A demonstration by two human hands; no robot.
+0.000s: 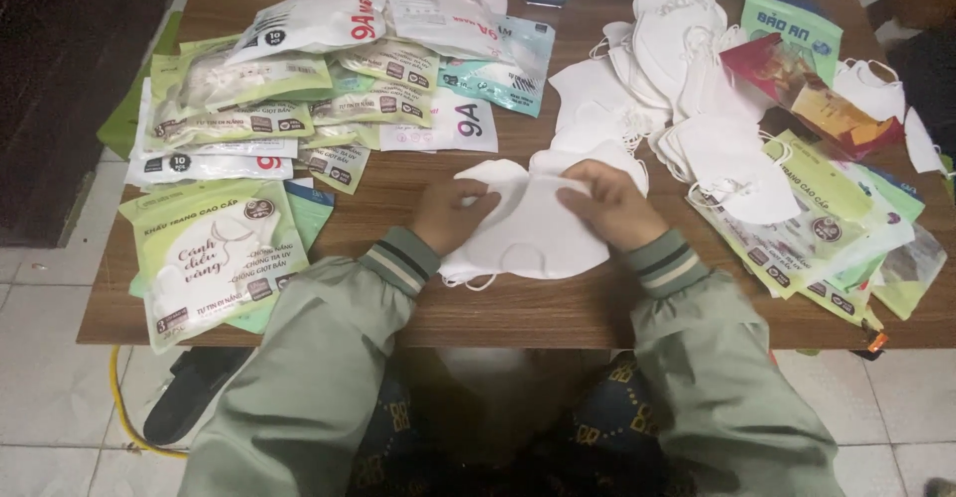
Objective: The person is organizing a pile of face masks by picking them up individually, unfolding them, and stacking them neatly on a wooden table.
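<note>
The left hand [450, 213] and the right hand [614, 203] both pinch the top edge of a small stack of white masks [533, 228], fingers closed on it. The stack lies flat on the brown worktop [518, 308], right in front of the person, so both hands reach it easily. More loose masks [687, 79] sit in a heap just behind. Filled packets [249, 119] lie to the left, flat empty bags [827, 228] to the right.
</note>
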